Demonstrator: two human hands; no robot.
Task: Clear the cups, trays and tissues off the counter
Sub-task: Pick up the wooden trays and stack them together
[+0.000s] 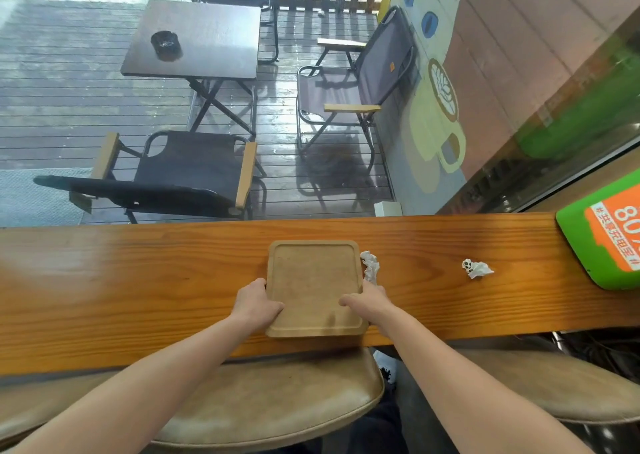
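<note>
Gripping the tray [313, 283] by its sides, left hand [256, 303] and right hand [369, 301] curl onto it. Near tissue [370, 267] and far tissue [476, 269] remain at three o'clock.

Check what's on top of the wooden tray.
Only the thumbs of the left hand and right hand, which grip the wooden tray by its edges; otherwise bare. A crumpled tissue lies beside its right edge, not on it. Its underside is hidden.

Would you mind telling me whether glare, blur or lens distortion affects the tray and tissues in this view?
Head view: the tray, the tissue beside it and the tissue farther right look sharp and evenly lit; a pale sheen lies on the counter left of the tray; wide-angle distortion bows the counter's edge; the glass at right carries reflections.
</note>
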